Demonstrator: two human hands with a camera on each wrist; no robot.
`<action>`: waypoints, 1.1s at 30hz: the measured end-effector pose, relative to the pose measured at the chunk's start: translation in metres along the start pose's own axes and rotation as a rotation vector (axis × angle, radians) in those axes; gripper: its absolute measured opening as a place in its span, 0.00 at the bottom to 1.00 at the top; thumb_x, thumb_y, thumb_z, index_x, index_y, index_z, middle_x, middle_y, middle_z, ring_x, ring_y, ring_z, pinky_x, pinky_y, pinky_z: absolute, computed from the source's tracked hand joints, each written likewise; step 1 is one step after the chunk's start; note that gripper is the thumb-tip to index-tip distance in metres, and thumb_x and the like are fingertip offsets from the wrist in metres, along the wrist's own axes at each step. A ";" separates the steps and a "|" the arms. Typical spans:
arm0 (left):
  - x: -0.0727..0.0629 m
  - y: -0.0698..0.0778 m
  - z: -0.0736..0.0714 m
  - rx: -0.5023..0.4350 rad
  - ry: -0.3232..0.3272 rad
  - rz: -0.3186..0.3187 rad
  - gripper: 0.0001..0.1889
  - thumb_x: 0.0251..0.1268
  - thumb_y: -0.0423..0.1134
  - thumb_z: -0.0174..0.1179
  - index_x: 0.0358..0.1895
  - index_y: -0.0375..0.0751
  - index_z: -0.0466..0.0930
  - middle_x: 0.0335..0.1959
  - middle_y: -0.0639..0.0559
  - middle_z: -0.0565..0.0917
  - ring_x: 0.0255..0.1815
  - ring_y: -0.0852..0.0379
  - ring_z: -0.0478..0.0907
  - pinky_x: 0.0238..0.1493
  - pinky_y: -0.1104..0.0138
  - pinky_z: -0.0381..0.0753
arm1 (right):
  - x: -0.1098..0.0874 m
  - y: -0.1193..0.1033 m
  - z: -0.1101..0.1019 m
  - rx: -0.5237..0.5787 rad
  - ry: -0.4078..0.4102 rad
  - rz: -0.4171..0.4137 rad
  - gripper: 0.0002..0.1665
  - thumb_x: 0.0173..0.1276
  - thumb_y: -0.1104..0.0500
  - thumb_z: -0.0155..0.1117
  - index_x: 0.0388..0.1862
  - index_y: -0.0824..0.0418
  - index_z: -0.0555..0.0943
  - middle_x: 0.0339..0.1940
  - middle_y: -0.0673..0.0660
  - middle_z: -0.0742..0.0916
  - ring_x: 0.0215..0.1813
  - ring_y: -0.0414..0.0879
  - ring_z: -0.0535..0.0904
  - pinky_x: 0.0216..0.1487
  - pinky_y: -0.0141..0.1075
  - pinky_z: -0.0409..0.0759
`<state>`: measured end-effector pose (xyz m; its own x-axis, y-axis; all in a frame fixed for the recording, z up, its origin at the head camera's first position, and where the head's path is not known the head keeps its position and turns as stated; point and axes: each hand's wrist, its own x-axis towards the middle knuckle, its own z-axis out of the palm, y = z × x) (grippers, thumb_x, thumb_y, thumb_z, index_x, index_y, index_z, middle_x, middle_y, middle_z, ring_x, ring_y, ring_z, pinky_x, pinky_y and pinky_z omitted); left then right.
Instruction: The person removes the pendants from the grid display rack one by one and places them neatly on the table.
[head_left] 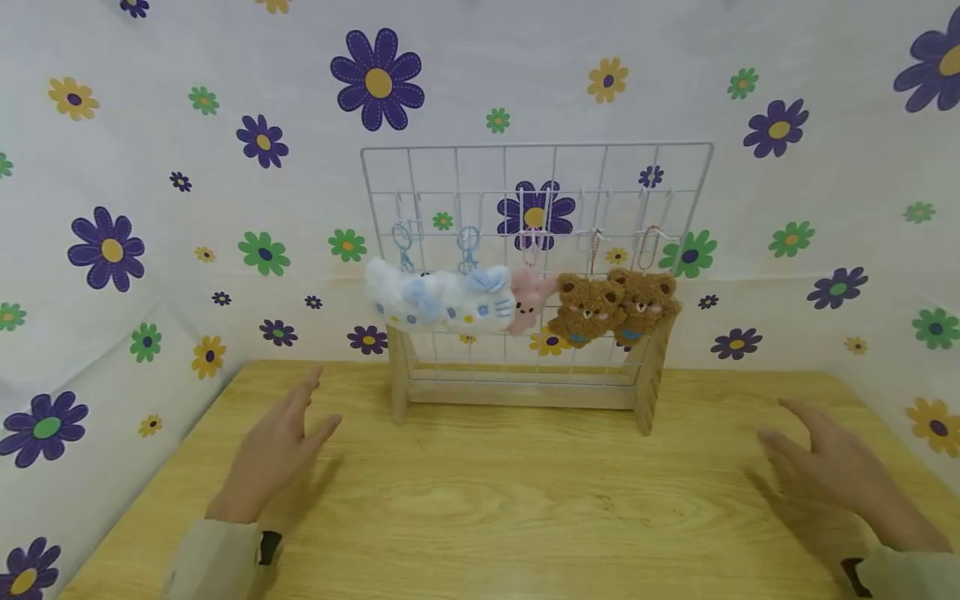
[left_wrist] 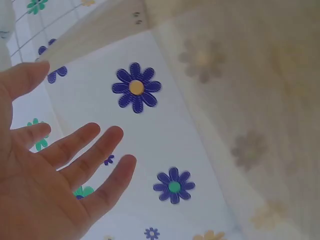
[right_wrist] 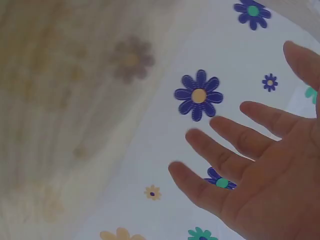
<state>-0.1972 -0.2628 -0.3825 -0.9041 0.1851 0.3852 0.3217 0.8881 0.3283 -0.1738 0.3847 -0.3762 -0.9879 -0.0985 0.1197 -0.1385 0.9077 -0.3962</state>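
Rack [head_left: 517,395], one: wire grid on a wooden base, standing toward the far side of the table [head_left: 465,500]. Hung on its front, left to right: two white cats [head_left: 397,292], [head_left: 489,304]; one pink plush [head_left: 528,304], partly covered; two brown bears [head_left: 588,310], [head_left: 647,302], overlapping.

Handling note, my judgement: the step in hand looks like a poised wait, done well with both palms well off the rack. For any toy handled, I advise an approach from the front, a pinch at its loop [head_left: 468,260] and a lift upward; a tug at the body could rock what looks like a light frame. The crowded bears want separating first.

Hands, two, well apart, both empty. Left hand [head_left: 273,446]: left of the rack, fingers spread, thumb clear, seemingly raised above the table. Right hand [head_left: 832,458]: right of the rack, fingers likewise spread, gripping nothing. I see neither touching any toy.
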 end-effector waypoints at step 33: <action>0.076 0.039 0.045 -0.617 0.196 0.024 0.36 0.66 0.25 0.62 0.76 0.31 0.59 0.63 0.24 0.74 0.56 0.26 0.77 0.51 0.42 0.84 | 0.030 -0.064 -0.042 0.306 0.272 0.096 0.31 0.82 0.48 0.50 0.64 0.75 0.73 0.56 0.77 0.81 0.37 0.23 0.71 0.33 0.25 0.74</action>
<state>-0.2658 -0.1950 -0.3789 -0.8455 0.0698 0.5295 0.4963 0.4687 0.7307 -0.1919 0.3412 -0.3086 -0.9485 0.1293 0.2892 -0.1015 0.7406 -0.6642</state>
